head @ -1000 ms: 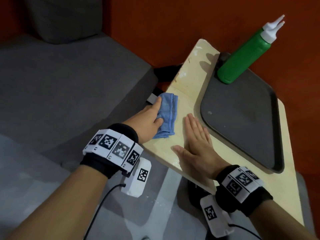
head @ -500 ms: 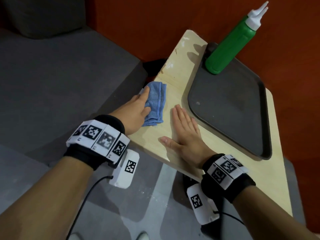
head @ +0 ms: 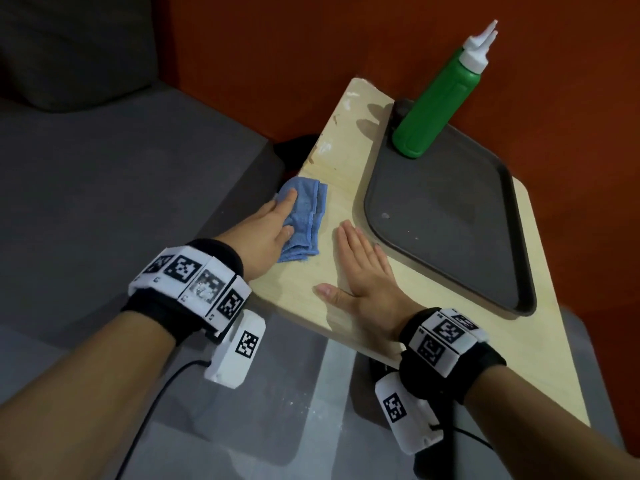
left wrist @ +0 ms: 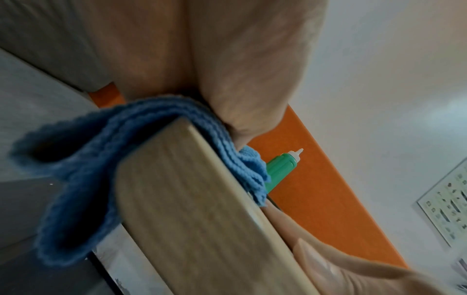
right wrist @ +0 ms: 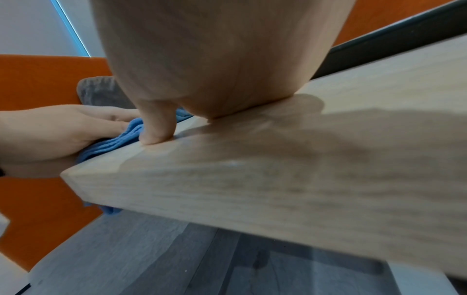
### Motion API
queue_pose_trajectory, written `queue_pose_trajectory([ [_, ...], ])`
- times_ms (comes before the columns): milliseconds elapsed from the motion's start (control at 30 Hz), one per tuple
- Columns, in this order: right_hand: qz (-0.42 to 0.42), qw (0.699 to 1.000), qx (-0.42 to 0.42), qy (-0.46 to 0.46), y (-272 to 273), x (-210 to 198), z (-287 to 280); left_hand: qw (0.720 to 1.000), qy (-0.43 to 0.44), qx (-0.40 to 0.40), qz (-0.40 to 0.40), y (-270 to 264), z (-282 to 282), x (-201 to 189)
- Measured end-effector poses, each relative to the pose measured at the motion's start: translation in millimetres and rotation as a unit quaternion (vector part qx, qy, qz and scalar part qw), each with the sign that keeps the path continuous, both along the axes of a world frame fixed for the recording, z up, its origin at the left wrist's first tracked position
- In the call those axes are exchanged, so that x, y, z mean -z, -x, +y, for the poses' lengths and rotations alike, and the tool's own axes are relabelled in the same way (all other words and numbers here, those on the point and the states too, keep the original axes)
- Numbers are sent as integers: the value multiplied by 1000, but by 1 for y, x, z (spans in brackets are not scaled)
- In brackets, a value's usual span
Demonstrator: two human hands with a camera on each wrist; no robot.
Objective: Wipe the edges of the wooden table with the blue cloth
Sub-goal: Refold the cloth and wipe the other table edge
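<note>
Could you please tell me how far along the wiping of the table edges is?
Under way: the left hand presses the blue cloth, folded over the wooden table's left edge, midway along. The right hand rests flat beside it. White smears near the far corner remain, as apparently do the other edges.

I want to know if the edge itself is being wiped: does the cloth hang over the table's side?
Yes, the cloth folds over the table edge, with the left hand pressing on top.
</note>
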State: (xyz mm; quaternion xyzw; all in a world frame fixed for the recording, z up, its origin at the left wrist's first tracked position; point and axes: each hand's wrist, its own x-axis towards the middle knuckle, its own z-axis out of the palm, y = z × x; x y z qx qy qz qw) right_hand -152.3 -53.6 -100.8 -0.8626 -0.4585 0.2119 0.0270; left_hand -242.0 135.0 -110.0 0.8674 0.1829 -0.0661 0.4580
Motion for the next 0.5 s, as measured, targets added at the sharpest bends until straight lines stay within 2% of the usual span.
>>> queue_pose_trajectory([
  [100,3,1000,7,6,1,-1,1,1000,0,9,-2,10,-4,3],
  [267,13,999,34,-18,5,-16,5,999,-43,17,26,-13,3,-10],
  [300,-4,998,49,-49,1,-23,9,998,-47,21,24,-15,4,-10],
  [400,-124,975,80,-165,-30,-43,24,999,-30,23,23,-15,5,-6],
  [467,-159,963,120,-184,-64,-50,36,999,-29,24,26,-17,7,-6],
  [500,-158,964,139,-163,-81,-51,40,999,-29,26,26,-20,7,-7],
])
